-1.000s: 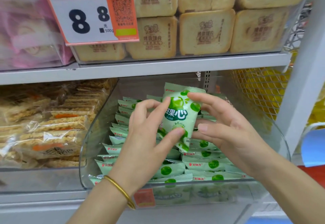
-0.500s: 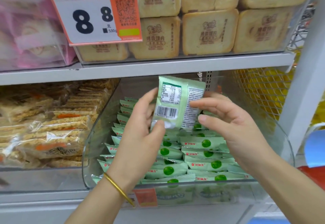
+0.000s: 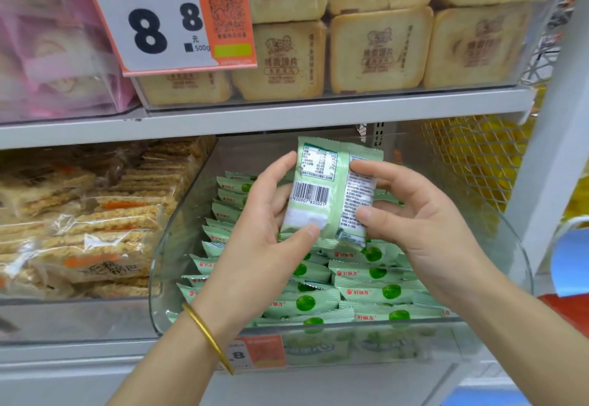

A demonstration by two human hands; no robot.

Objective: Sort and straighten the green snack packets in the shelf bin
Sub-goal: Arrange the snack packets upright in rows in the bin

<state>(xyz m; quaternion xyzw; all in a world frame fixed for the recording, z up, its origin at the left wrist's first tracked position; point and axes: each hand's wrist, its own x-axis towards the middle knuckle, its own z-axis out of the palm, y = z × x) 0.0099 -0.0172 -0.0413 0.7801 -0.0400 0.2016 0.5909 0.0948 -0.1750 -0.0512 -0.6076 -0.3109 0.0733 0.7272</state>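
A green snack packet [image 3: 331,192] is held upright above the clear shelf bin [image 3: 165,262], its back with barcode and nutrition table facing me. My left hand [image 3: 264,246] grips its left side, thumb pressed on the lower white patch. My right hand [image 3: 417,224] pinches its right edge between thumb and fingers. Below, several green packets [image 3: 366,291] lie in rows in the bin, fronts up; some are hidden behind my hands.
Rice-cracker packs [image 3: 95,224] fill the bin to the left. Above the shelf board [image 3: 287,118] stand toast-like snack packs [image 3: 379,51] and an orange price tag [image 3: 169,16]. A yellow mesh panel [image 3: 478,157] and a white upright post [image 3: 554,150] close the right side.
The packet was turned from its front to its back between my hands and now sits slightly closer and more upright. Both hands kept hold of it.
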